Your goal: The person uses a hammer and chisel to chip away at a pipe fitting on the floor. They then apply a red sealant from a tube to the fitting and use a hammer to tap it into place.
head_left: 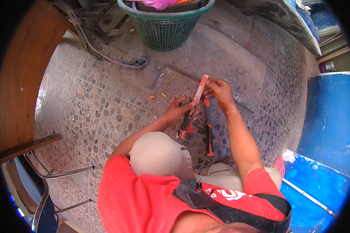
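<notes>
A long, narrow orange-and-black bar, crusted with whitish residue, slants in front of me; its exact kind is unclear. My left hand is closed around its middle. Near the upper end, my right hand pinches it between thumb and fingers. Beneath it on the floor lies a tool with an orange-and-black handle, its upper part partly hidden by my hands. Beside that handle, an orange piece shows behind the bar's lower end. Small orange bits lie to the left.
A green plastic basket stands ahead, with pink plastic on top. Grey debris covers a sunken floor patch. Old cables lie at far left. A wooden panel and metal-legged chair are left; blue panels stand right.
</notes>
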The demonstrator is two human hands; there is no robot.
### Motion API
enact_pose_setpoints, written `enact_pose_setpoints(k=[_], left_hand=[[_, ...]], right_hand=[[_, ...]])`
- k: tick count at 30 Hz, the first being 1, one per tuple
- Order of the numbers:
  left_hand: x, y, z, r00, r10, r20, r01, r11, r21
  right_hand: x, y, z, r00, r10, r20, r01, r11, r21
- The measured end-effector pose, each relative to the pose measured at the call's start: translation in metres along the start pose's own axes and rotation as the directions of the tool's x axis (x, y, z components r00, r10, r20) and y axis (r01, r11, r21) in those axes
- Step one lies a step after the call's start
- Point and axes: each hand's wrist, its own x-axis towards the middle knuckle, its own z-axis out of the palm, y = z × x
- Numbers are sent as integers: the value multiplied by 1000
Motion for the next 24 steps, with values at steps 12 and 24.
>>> enact_pose_setpoints(k=[12, 24], left_hand=[[-1, 3, 3, 999, 44, -7, -42, 982, 182], [-2, 2, 4, 997, 71, -13, -67, 978, 198]], right_hand=[[2, 7, -2, 998, -58, -39, 50, 983, -176], [0, -3, -5, 1000, 10, 21, -8, 994, -105]])
